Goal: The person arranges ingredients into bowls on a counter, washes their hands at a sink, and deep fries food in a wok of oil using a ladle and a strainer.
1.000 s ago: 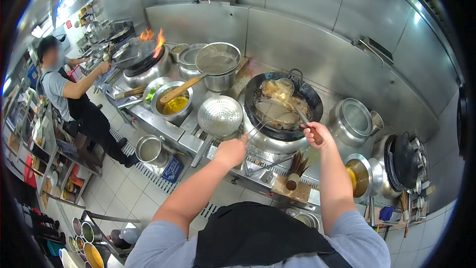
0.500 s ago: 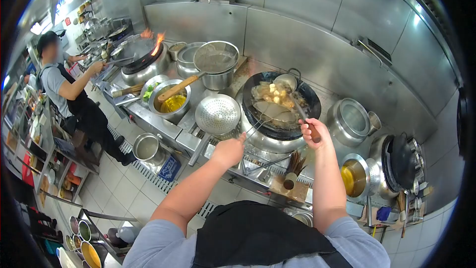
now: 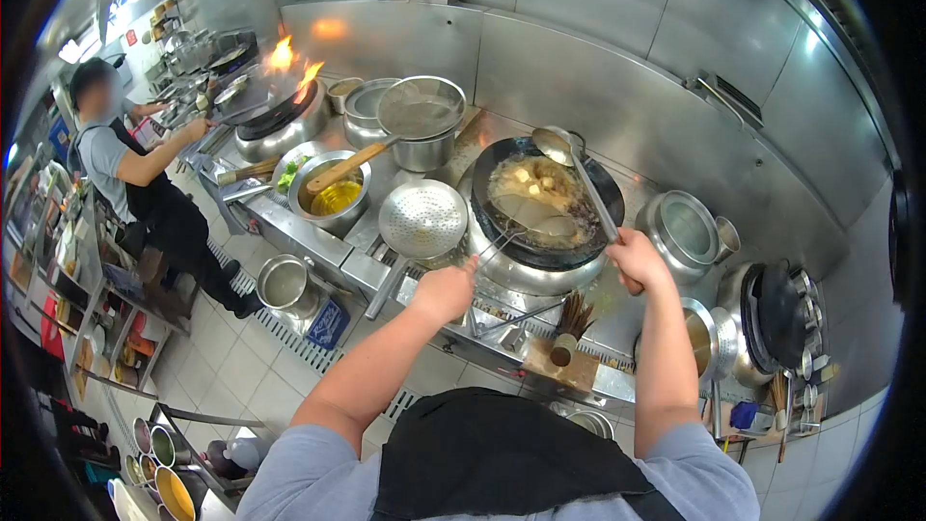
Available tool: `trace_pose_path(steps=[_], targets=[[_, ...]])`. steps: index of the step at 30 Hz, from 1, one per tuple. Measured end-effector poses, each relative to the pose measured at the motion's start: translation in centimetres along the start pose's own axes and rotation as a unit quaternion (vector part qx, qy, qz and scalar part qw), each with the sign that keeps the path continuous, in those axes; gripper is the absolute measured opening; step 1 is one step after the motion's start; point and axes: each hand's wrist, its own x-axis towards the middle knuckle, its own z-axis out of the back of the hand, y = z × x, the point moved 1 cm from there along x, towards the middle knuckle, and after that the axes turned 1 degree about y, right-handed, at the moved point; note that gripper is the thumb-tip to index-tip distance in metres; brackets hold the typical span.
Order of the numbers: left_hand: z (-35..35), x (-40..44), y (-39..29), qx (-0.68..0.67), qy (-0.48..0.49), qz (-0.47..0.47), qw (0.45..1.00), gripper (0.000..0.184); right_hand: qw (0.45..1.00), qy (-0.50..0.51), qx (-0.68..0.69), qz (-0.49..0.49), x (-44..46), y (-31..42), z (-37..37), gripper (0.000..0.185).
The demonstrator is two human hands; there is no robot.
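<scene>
My right hand (image 3: 640, 260) is wrapped round the wooden grip of a ladle, whose bowl (image 3: 553, 145) is raised over the far rim of the black wok (image 3: 612, 195). Pale chunks of food (image 3: 526, 177) lie in bubbling liquid in the wok. My left hand (image 3: 446, 293) is closed on the thin wire handle of a strainer (image 3: 529, 216), which sits in the near part of the wok. A perforated metal skimmer (image 3: 422, 219) rests on the counter left of the wok, near my left hand.
At the left a person (image 3: 145, 169) stands by a flaming wok (image 3: 280, 116). Left of my wok are an oil bowl (image 3: 362, 205) and a mesh sieve (image 3: 422, 108) on a pot. Metal containers (image 3: 683, 227) stand at its right. A bamboo brush (image 3: 573, 320) is near the front edge.
The ladle has come up out of the food to the wok's far rim, and my right hand has shifted slightly right. The strainer and my left hand have hardly moved. Flames at the left flare higher.
</scene>
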Motion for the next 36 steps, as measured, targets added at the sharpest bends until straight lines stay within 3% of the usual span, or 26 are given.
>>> trace_pose_path(steps=[2,6,8,15,16,19,23,26,28,32,34,36], targets=[[-0.1,-0.1,0.1,0.004,0.007,0.008,1.000,0.051,0.980,-0.043,-0.190,0.038,-2.2,1.2,1.0,0.015],[0.5,-0.4,-0.1,0.007,0.014,0.007,1.000,0.051,0.953,-0.006,-0.287,0.093,-1.6,0.4,2.0,0.016],[0.4,-0.4,-0.4,0.010,0.024,0.007,1.000,0.052,0.971,0.033,-0.236,0.015,-1.6,1.5,0.8,0.016],[0.4,-0.1,-0.3,0.005,0.003,-0.001,1.000,0.052,0.992,-0.080,-0.094,0.028,6.5,-3.6,-3.5,0.014],[0.4,-0.1,-0.3,0.003,0.003,0.002,1.000,0.051,0.992,-0.079,-0.094,0.029,7.0,-3.7,-3.5,0.014],[0.6,-0.3,-0.6,0.005,0.011,0.007,1.000,0.051,0.996,-0.041,0.081,-0.022,9.0,-4.5,-3.6,0.012],[0.3,0.0,-0.4,-0.004,0.001,0.006,1.000,0.051,0.984,0.000,0.163,-0.067,8.6,-4.0,-4.1,0.011],[0.1,0.0,-0.5,-0.001,0.003,0.004,1.000,0.051,0.953,0.051,0.276,-0.114,7.0,-3.7,-3.7,0.010],[0.0,0.3,-0.4,-0.009,-0.005,0.000,1.000,0.051,0.893,0.114,0.400,-0.170,6.7,-4.1,-3.1,0.013],[0.6,-0.3,-0.7,-0.009,0.011,0.006,1.000,0.051,0.855,0.167,0.469,-0.148,6.7,-5.3,-3.2,0.017],[0.6,-0.8,-0.6,-0.010,0.000,0.005,1.000,0.051,0.755,0.222,0.599,-0.149,6.8,-5.2,-3.9,0.020],[0.0,-0.7,-0.6,-0.013,-0.006,0.001,1.000,0.051,0.766,0.205,0.589,-0.156,6.9,-4.1,-5.2,0.021]])
